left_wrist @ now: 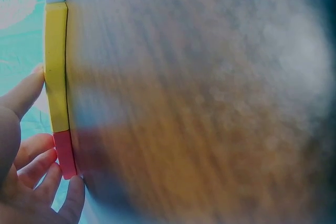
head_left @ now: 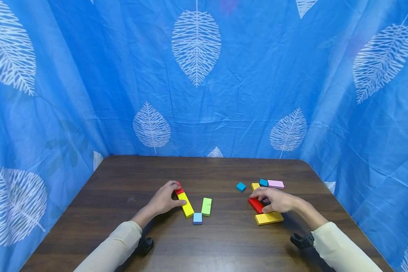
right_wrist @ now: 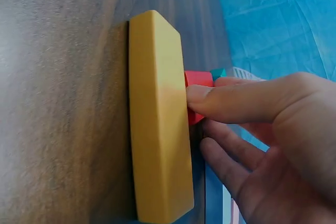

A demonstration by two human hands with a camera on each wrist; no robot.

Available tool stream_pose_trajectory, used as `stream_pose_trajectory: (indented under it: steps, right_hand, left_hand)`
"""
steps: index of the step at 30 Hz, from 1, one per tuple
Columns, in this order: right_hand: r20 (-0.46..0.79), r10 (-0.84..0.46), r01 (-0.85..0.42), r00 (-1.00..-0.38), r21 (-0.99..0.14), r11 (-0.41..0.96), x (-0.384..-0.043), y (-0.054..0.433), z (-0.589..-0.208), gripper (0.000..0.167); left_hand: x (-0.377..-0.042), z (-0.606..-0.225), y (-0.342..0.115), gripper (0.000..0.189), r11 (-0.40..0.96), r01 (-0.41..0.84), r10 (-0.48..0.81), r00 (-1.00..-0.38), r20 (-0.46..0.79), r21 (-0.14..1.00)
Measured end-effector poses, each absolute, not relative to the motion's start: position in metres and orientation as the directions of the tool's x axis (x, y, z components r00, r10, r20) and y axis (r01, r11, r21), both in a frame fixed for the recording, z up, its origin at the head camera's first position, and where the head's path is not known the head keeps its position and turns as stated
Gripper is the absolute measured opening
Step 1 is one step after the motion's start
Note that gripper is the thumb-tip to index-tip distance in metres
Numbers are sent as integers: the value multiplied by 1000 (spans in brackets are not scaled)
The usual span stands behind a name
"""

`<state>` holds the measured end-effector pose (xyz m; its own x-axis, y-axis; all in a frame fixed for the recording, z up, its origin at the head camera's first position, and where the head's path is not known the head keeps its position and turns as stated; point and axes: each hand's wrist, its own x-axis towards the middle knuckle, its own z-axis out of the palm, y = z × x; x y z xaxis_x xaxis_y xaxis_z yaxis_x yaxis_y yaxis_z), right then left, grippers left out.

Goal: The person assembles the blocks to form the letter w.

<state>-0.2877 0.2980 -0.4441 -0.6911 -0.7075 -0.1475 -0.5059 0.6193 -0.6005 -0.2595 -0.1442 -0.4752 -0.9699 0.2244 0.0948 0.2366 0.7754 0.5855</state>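
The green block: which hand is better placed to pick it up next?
Probably the left hand. In the head view it is nearer the green block, though its thumb touches a yellow block lying between them. The right hand is farther away, pinching a red block.

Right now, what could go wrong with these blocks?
The right hand may nudge the golden block, which lies beside the red block it grips. The left hand has fingers on the small red block and thumb on the bright yellow block, so uneven pressure could skew their row. The light blue block, at that row's near end, might shift too.
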Motion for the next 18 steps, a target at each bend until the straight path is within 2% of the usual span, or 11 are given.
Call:
stream_pose_trajectory:
  steps: [8,18]
  right_hand:
    - [-205,-688,-475,-696,-587,655,-288,296,-442,53]
    - [-111,-669,-510,-735,-561,652,-287,279,-448,53]
  left_hand:
    - [-260,-475,-144,60,773,242,228,-969,99,586]
    - [-260,-475,-144,61,775,236,227,-970,91,586]
